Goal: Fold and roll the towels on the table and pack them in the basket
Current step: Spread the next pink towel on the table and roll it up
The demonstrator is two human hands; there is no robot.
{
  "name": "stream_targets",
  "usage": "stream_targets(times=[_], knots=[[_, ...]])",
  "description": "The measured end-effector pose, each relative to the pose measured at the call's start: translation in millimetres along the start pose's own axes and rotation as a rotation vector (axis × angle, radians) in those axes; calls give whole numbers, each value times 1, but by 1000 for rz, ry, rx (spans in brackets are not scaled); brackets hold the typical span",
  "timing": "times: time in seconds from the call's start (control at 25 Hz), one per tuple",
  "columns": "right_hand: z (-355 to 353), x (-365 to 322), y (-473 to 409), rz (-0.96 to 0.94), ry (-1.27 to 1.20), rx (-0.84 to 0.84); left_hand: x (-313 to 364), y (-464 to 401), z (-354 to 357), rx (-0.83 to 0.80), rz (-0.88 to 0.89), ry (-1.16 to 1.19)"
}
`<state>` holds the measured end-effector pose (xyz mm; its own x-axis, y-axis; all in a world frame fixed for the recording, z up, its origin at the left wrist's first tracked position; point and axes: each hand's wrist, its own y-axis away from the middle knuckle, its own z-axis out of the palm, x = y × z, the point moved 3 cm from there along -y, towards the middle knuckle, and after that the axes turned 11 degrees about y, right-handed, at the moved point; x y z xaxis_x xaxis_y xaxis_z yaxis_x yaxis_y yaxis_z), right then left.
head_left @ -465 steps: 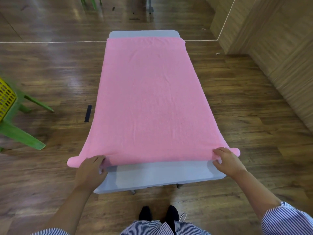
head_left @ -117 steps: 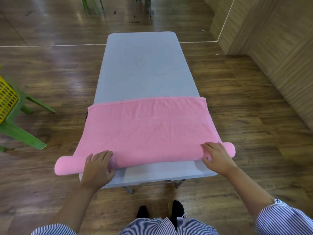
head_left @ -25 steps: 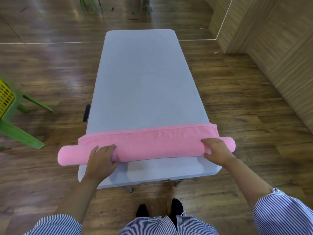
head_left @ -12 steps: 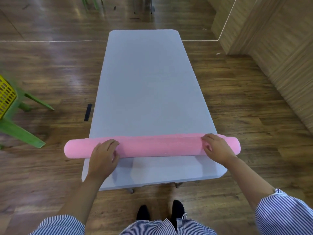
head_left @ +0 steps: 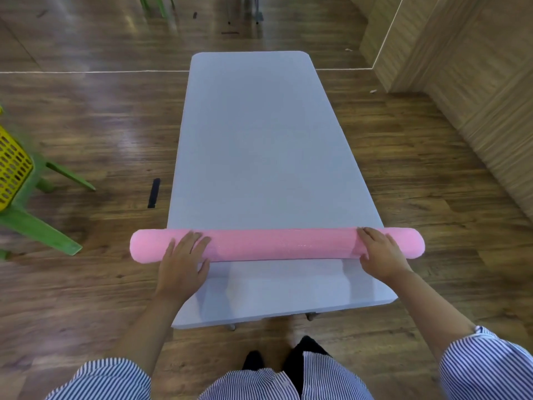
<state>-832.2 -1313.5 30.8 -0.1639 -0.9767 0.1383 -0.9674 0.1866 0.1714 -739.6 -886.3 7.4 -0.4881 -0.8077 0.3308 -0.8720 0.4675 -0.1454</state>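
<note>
Towel (head_left: 277, 244), pink and rolled into one long tube, lies across the near part of the grey table (head_left: 259, 145), both ends overhanging the table's sides. Left hand (head_left: 181, 264) and right hand (head_left: 380, 255) rest flat on the roll, fingers nearly straight, gripping nothing. Yellow basket (head_left: 11, 171) sits far left of the table.

Bright, even light is glaring off the floor (head_left: 121, 47); wide-angle edges are bending, the left edge blurring.
</note>
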Motion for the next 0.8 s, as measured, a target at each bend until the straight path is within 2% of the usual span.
stream_targets(times=[0.12, 0.28, 0.48, 0.68, 0.72, 0.8], knots=[[6, 0, -6, -3, 37, -32, -16, -3, 2, -75, 63, -12], [2, 6, -44, -38, -11, 80, -26, -34, 1, 62, 31, 24], [-15, 1, -103, -229, -41, 151, -17, -98, -2, 97, 155, 49], [-33, -50, -163, -508, -82, 327, 35, -169, 15, 105, 340, 45], [-39, -58, -169, -458, -164, 312, 40, -176, 19, 105, 333, 49], [-42, -64, -169, -192, -290, 156, 39, -178, 24, 103, 271, 58]])
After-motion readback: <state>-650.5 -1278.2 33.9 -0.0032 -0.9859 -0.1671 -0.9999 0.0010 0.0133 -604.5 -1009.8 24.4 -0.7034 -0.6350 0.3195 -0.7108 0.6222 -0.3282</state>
